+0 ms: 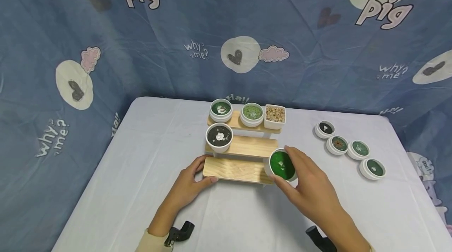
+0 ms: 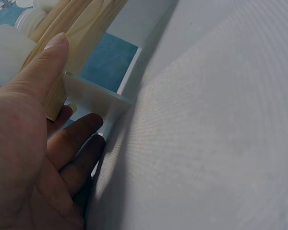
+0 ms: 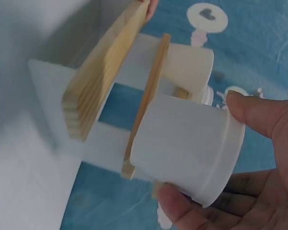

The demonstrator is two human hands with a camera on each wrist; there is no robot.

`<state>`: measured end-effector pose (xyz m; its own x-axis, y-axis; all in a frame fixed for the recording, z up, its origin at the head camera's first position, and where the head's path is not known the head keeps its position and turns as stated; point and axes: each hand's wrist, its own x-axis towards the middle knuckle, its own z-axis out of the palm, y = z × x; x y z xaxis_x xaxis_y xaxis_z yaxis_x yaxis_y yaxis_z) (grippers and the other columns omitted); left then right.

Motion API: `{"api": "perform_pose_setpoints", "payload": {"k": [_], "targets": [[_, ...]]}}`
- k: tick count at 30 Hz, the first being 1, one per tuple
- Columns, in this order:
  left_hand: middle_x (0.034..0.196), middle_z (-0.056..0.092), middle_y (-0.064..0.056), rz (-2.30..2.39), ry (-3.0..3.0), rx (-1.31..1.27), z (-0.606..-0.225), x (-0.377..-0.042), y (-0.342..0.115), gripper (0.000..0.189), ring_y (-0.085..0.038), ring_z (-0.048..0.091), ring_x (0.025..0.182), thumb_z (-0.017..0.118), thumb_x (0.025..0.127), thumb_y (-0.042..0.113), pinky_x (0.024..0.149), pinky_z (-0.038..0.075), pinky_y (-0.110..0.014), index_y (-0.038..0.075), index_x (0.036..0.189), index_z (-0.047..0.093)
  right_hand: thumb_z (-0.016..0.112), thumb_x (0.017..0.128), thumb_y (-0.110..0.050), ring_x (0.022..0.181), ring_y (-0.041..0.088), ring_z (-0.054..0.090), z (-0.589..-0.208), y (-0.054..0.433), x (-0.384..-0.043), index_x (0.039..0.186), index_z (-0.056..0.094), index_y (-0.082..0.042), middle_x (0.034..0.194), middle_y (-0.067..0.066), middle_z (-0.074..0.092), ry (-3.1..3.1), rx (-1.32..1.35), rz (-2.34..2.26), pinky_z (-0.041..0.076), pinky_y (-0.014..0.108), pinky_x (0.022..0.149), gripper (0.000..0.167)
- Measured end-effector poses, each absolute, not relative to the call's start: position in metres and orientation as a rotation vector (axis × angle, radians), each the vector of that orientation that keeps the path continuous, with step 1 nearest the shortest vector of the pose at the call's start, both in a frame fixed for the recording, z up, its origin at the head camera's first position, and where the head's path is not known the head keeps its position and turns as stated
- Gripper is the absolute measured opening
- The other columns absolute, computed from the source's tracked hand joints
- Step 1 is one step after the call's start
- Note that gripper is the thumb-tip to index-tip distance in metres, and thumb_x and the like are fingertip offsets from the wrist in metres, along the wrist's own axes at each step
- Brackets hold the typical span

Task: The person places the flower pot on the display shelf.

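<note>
A three-tier wooden stand (image 1: pixel 234 168) with white side supports stands mid-table. My left hand (image 1: pixel 191 184) grips the left end of its lowest plank (image 2: pixel 81 38), thumb on top and fingers beneath. My right hand (image 1: pixel 310 183) holds a white round cup with a bright green filling (image 1: pixel 282 165) by its rim, between thumb and fingers. From the right wrist, the hand (image 3: pixel 264 158) pinches the tilted cup (image 3: pixel 187 143), which overlaps the planks there. A white cup with a dark filling (image 1: pixel 219 137) sits at the middle tier's left end.
Along the top tier stand two round cups, a dark green one (image 1: pixel 221 110) and a speckled green one (image 1: pixel 252 114), and a square bowl of tan crumbs (image 1: pixel 274 116). Several small white cups (image 1: pixel 360 149) stand on the white-covered table at right. A patterned blue cloth (image 1: pixel 300 16) hangs behind.
</note>
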<state>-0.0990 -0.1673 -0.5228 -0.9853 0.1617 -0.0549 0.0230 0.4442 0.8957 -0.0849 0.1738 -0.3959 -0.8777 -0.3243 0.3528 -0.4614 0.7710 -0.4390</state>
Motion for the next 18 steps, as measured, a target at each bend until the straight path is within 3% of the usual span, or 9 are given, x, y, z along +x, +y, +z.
{"api": "perform_pose_setpoints", "payload": {"k": [7, 18], "targets": [[0.145, 0.063, 0.004, 1.577, 2.555, 0.163, -0.523, -0.099, -0.167, 0.076, -0.021, 0.047, 0.144, 0.080, 0.088, 0.055, 0.120, 0.031, -0.057, 0.030, 0.153, 0.048, 0.089, 0.085, -0.039, 0.127, 0.034, 0.061, -0.394, 0.156, -0.099, 0.147, 0.055, 0.000, 0.140, 0.017, 0.061, -2.707, 0.684, 0.793, 0.053, 0.054, 0.100, 0.081], [0.144, 0.063, 0.004, 1.591, 2.547, 0.164, -0.520, -0.099, -0.167, 0.076, -0.021, 0.048, 0.144, 0.082, 0.088, 0.052, 0.120, 0.032, -0.055, 0.030, 0.152, 0.050, 0.088, 0.085, -0.042, 0.117, 0.028, 0.062, -0.393, 0.136, -0.121, 0.147, 0.055, 0.000, 0.136, 0.014, 0.059, -2.647, 0.743, 0.822, 0.058, 0.048, 0.090, 0.082]]}}
